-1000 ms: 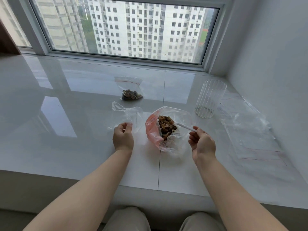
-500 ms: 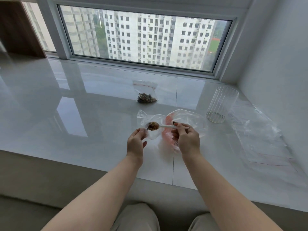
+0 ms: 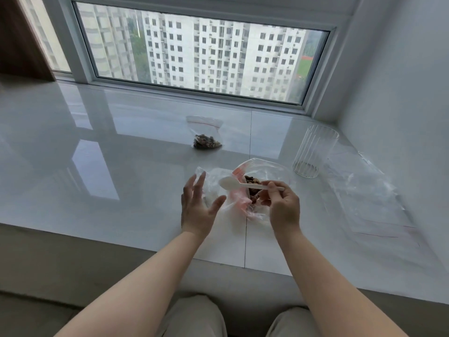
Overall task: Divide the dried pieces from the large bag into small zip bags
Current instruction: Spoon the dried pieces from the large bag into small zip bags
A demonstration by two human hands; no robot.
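Observation:
The large clear bag [image 3: 272, 171] with a pink rolled rim lies open on the white sill and holds brown dried pieces [image 3: 252, 182]. My right hand [image 3: 283, 206] pinches the handle of a white plastic spoon [image 3: 229, 184]; its bowl is empty and hangs over a small clear zip bag [image 3: 213, 181] just left of the large bag. My left hand [image 3: 198, 207] hovers beside that small bag with fingers spread, holding nothing. A filled small zip bag [image 3: 206, 137] with a red seal line lies farther back.
A ribbed clear glass [image 3: 313, 152] stands to the right of the large bag. Flat unused clear zip bags [image 3: 369, 203] lie at the right near the wall. The window runs along the back; the sill's front edge [image 3: 121, 242] is close to my knees.
The spoon carried pieces from the large bag over the small bag and is now empty. My left hand has let go of the small bag and opened.

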